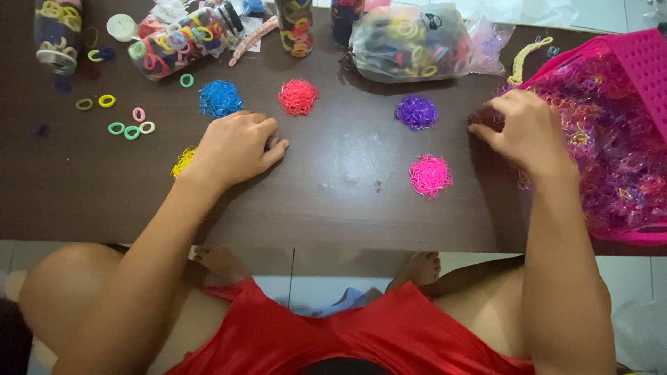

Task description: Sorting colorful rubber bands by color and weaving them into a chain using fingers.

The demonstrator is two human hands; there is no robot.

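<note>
While the mixed heap of small elastic bands (611,146) fills the pink basket (649,62) at the right edge of the frame, the right hand (528,132) rests on the heap's left margin, fingers curled down into it as if pinching a few; whether it actually holds any I cannot tell. Judging by the layout, sorting by colour is the step in hand, and the next move calls for a fine pinch that lifts bands of one colour only. Left of that hand, sorted piles lie apart on the dark desk (333,201): purple (416,112) nearest, pink (430,175) below it, red (298,96) and blue (220,98) towards the upper middle. In the left centre, the left hand (236,149) lies loosely closed on the desk, partly covering a yellow pile (183,160). Thicker hair ties (130,129) and jars (174,43) sit upper left, a clear bag (417,42) at the top.
</note>
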